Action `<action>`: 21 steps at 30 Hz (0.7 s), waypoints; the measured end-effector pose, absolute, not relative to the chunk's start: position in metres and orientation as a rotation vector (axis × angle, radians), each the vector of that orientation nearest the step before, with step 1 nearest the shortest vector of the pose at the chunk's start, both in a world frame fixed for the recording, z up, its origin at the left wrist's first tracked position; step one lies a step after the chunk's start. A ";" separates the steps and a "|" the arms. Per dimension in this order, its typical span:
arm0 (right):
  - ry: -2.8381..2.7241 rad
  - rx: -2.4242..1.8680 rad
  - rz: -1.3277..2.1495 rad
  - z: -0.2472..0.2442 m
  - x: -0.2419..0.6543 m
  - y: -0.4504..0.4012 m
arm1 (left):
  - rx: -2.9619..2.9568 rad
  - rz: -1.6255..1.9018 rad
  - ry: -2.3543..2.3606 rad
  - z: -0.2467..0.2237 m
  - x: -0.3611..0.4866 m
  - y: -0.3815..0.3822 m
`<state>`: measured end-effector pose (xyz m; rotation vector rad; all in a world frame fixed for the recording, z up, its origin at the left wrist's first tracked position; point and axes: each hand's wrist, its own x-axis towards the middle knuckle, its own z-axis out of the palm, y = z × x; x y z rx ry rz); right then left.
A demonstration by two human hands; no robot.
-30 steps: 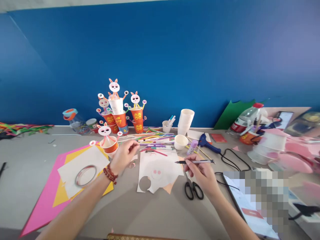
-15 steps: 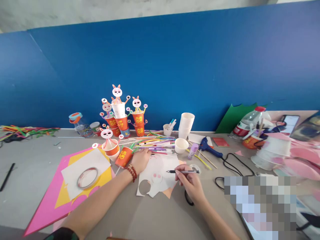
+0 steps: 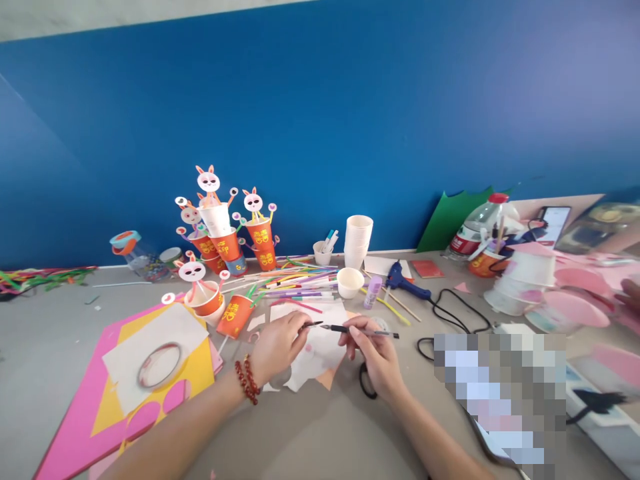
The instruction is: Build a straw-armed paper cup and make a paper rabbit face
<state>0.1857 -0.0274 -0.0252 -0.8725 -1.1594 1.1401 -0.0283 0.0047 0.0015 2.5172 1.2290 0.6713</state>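
My right hand (image 3: 373, 353) is closed around a black pen (image 3: 360, 331), whose tip points left. Facing it, my left hand (image 3: 280, 340), with a red bead bracelet (image 3: 247, 380) at the wrist, pinches a small dark item (image 3: 314, 324), likely a pen cap, close to the pen tip. Both hands are above a white paper sheet (image 3: 320, 357) with pink marks, partly hidden by them. Orange paper (image 3: 327, 378) shows under the sheet. A black scissor handle (image 3: 367, 381) lies below my right hand.
Cups with rabbit figures (image 3: 260, 233) stand back left, beside scattered sticks (image 3: 295, 280). Stacked white cups (image 3: 358, 240), a purple glue stick (image 3: 373, 292) and a blue glue gun (image 3: 407, 283) are behind. Tape (image 3: 160, 365) lies on paper at left. Another person's hand (image 3: 631, 297) shows far right.
My left hand has lifted off the paper and now pinches the small dark item. The pen and that item are nearly tip to tip. The view has shifted slightly right.
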 end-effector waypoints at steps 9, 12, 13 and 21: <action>-1.200 -0.818 1.247 -0.033 0.184 -0.027 | 2.512 0.665 1.058 0.007 -0.020 -0.006; -1.102 -0.785 1.326 -0.038 0.182 -0.028 | 2.450 0.696 1.021 0.008 -0.018 -0.012; -1.074 -0.780 1.345 -0.039 0.181 -0.029 | 2.430 0.706 1.020 0.008 -0.018 -0.015; -0.966 -0.754 1.369 -0.048 0.175 -0.035 | 2.399 0.709 0.985 0.009 -0.014 -0.028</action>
